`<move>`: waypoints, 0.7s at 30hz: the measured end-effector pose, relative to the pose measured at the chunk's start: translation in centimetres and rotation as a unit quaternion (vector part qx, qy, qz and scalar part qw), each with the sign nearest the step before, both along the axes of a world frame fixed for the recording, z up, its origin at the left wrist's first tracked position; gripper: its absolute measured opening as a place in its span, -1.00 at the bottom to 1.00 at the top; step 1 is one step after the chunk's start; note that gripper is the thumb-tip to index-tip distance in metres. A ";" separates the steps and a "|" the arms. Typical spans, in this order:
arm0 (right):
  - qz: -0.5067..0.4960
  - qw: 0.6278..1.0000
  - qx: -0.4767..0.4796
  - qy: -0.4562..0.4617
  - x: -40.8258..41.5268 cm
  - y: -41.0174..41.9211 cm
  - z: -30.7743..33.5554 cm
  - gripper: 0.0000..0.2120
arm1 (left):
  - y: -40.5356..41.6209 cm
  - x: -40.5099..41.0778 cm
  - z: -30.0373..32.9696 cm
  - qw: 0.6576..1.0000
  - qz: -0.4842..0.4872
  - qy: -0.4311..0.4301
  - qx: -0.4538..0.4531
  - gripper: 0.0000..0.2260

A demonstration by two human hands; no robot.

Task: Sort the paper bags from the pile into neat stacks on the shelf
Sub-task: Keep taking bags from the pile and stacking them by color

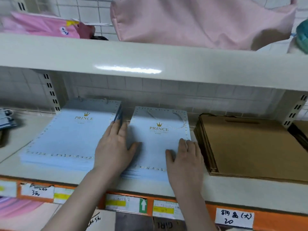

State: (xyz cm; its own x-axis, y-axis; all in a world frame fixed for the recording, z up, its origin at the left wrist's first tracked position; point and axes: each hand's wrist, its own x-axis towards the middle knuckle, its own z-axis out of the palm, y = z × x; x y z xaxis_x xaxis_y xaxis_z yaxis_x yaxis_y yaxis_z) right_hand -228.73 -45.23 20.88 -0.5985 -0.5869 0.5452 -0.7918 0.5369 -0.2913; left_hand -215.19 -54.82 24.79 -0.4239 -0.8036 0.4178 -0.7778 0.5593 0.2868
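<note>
Two stacks of light blue "PRINCE" paper bags lie flat on the white shelf. The larger stack is on the left; the smaller stack sits in the middle with a rope handle showing on top. My left hand lies flat with straight fingers across the gap between the two stacks, thumb on the smaller one. My right hand presses flat on the smaller stack's right front corner. A stack of brown paper bags lies to the right.
An upper shelf board overhangs close above, carrying pink bags. Slotted shelf uprights stand at the back left and right. Orange price strip with handwritten labels runs along the shelf front. More dark bags sit at far right.
</note>
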 end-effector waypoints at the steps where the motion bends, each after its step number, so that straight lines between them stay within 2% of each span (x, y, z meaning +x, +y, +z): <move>1: 0.018 1.000 -0.008 0.003 0.3 -0.2 -0.1 -0.53 | 0.3 0.7 0.0 1.000 0.015 0.009 -0.001 -0.37; 6: 0.097 0.993 0.030 -0.067 3.6 -0.9 0.1 -0.49 | 1.0 5.8 -0.8 0.995 0.097 0.006 0.003 -0.40; 11: 0.142 0.989 0.002 -0.044 8.5 -2.2 -0.4 -0.58 | 1.1 11.4 -1.4 0.986 0.162 0.030 0.015 -0.41; 16: 0.206 0.977 0.035 -0.040 13.8 -2.9 0.0 -0.50 | 1.2 17.3 -1.5 0.979 0.198 0.052 0.012 -0.43; 21: 0.225 0.974 0.008 -0.008 22.2 -4.8 -0.2 -0.52 | 1.5 26.6 -1.8 0.966 0.246 0.073 0.022 -0.44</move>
